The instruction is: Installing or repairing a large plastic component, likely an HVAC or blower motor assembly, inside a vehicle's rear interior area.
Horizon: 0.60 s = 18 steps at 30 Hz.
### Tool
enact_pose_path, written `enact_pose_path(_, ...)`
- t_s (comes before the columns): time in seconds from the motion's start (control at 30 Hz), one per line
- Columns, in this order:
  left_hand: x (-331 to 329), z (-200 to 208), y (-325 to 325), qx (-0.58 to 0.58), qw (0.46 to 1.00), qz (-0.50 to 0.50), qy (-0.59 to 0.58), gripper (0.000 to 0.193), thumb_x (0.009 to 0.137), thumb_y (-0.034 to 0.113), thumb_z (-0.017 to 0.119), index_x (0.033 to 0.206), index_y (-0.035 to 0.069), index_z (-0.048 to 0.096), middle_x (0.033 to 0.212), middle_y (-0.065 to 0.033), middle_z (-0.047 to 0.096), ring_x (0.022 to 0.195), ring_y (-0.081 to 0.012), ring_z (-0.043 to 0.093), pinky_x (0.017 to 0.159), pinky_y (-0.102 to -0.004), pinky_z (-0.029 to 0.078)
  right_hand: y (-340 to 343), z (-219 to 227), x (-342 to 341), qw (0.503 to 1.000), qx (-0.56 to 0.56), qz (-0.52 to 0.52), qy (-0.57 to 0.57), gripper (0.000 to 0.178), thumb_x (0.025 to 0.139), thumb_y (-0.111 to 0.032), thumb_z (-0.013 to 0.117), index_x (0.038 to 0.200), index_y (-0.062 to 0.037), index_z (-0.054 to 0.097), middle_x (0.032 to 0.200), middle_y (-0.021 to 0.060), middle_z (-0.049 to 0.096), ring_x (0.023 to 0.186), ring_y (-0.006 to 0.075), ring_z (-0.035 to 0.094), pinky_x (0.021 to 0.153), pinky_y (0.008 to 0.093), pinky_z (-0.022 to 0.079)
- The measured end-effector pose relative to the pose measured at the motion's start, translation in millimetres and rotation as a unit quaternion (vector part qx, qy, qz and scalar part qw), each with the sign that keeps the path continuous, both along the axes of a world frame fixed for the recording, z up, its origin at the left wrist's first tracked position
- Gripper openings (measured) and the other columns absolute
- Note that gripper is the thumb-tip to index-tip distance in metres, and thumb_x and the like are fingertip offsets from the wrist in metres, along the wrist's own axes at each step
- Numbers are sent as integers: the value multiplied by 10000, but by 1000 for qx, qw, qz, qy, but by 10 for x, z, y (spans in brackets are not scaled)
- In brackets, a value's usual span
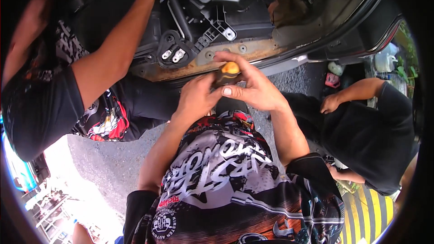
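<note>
Your left hand and right hand in front of your torso, a tool between them, the vehicle's open compartment ahead of you, one co-worker to your left, another co-worker to your right, pavement below.

Harsh glare whites out the ground at lower left. The car sits dimmer, in shade. Fisheye edges bend and blacken.
</note>
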<state>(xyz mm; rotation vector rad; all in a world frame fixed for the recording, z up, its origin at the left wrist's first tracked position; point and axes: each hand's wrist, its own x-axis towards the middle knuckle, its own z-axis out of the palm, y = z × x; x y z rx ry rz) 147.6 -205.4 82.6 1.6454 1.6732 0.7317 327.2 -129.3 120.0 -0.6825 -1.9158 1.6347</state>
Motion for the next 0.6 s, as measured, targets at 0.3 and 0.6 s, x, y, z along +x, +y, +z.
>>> enact_pose_path(0.3, -156, 218, 727, 169, 984, 45, 19, 745, 754, 304, 742, 1408, 67, 475, 1339, -165, 549, 1254, -330, 496, 1065, -470, 376, 660, 646, -242, 955, 173, -226, 84, 348, 904, -108, 719, 1190, -18, 542, 1022, 54, 649, 882, 68, 604, 736, 226, 527)
enact_pose_path(0.6, -434, -335, 1398, 193, 902, 159, 352, 246, 739, 234, 755, 957, 119, 745, 1133, -63, 590, 1229, -285, 460, 1110, -543, 290, 1505, 711, -434, 958, 185, -157, 155, 352, 892, -80, 731, 1187, -14, 552, 996, 52, 662, 883, 73, 616, 745, 221, 522)
